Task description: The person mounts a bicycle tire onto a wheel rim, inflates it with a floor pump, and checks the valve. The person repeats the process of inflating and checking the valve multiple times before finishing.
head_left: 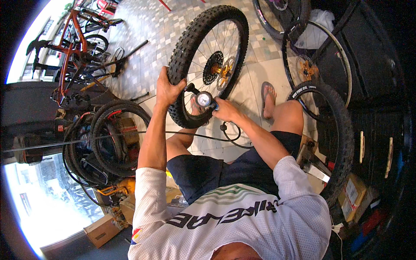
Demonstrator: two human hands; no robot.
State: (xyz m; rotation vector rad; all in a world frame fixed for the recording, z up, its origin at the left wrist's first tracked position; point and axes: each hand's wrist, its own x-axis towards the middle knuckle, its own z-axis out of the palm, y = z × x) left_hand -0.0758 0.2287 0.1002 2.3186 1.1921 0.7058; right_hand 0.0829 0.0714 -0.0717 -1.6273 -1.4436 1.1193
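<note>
A bicycle wheel (180, 54) with a knobby black tire stands upright and tilted in front of me. It has a black cassette (213, 68) and a gold hub (219, 70). My left hand (168, 89) is closed round the tire's near left side, thumb over the tread. In my right hand (226, 109) is a tire inflator (203, 99) with a round white dial, held at the near part of the rim. Its head end reaches toward the rim by my left thumb; whether it sits on the valve I cannot tell. A black air hose (190, 136) runs off to the left.
An orange bicycle frame (69, 52) stands at far left, with several loose tires (121, 106) below it. More wheels (320, 60) and a loose tire (342, 130) lean at the right. Cardboard boxes (102, 229) sit low on both sides. My sandalled foot (268, 100) rests on the tiles.
</note>
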